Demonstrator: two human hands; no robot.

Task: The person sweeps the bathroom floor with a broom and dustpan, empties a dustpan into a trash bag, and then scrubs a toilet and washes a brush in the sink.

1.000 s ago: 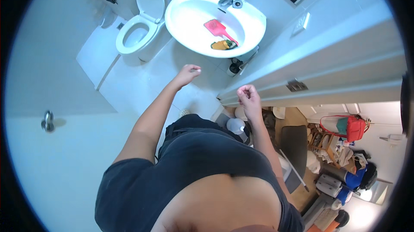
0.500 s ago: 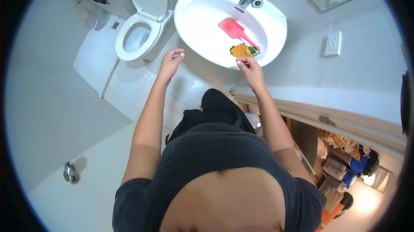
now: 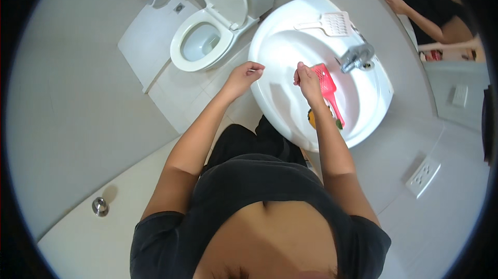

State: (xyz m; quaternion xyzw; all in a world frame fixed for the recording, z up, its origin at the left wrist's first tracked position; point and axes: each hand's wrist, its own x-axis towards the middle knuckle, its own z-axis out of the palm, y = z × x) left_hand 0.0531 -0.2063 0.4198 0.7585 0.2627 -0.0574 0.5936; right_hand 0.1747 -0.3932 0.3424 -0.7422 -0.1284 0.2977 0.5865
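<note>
Can see white sink (image 3: 282,19) below the fingers of the right hand (image 3: 309,84), pink slotted scoop (image 3: 329,89) just right of them, white scoop (image 3: 336,23) beyond. Have fingers of left hand (image 3: 241,78) slightly apart from thumb; have right ones curled, cannot tell whether closed.

White oval sink (image 3: 282,58): ceramic by appearance, glossy, smooth. Pinkish-red perforated scoop (image 3: 327,84): smooth plastic. White slotted scoop (image 3: 336,23): plastic. Silver faucet (image 3: 357,58): polished metal, reflective. White toilet (image 3: 231,29): glossy, smooth. Round silver knob (image 3: 100,207): shiny metal. White rectangular outlet (image 3: 424,177): plastic. Dark short-sleeved shirt (image 3: 264,178): matt cloth.
</note>
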